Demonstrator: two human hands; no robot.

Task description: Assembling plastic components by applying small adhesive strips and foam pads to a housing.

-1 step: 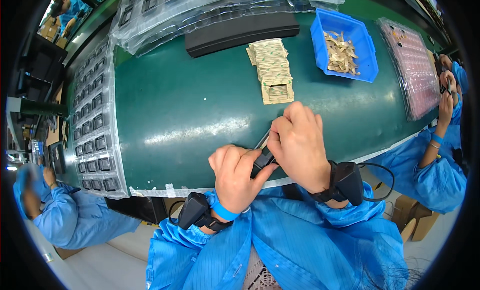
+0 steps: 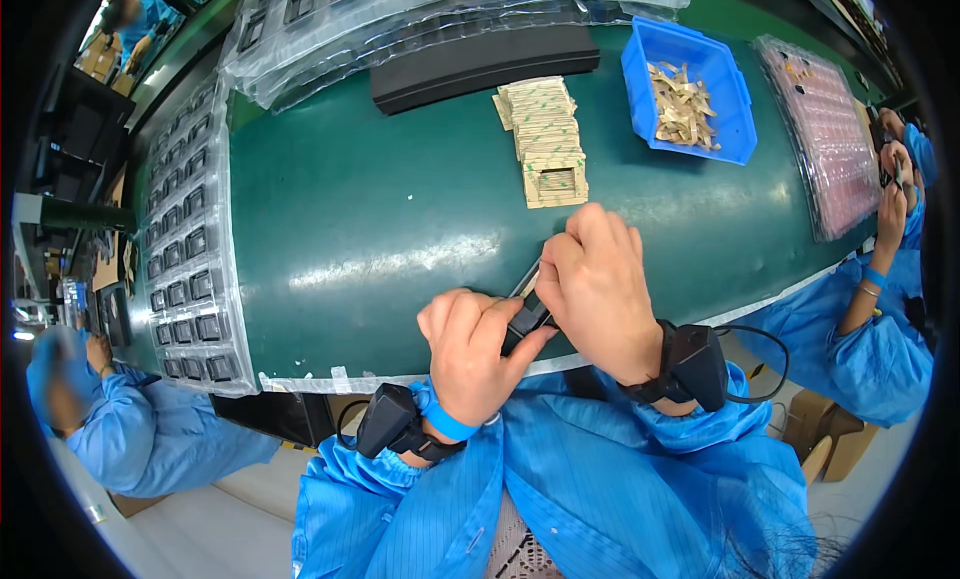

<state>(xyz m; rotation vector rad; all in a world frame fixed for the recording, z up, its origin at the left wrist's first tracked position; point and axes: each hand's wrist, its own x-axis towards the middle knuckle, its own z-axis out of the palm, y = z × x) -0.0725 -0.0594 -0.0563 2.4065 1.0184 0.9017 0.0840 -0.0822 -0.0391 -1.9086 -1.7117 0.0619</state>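
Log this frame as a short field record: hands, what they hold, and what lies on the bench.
left hand: closed around a small black part
right hand: fingers pinched at the top of the same part, with a thin silvery tool or strip
surface: green bench
ahead: stack of tan adhesive strips, blue bin of tan scraps, long black tray
left side: clear blister tray of black parts
right side: pink tray

stack of tan adhesive label sheets (image 2: 545, 139) mid-table, cardboard boxes (image 2: 825, 444) right floor
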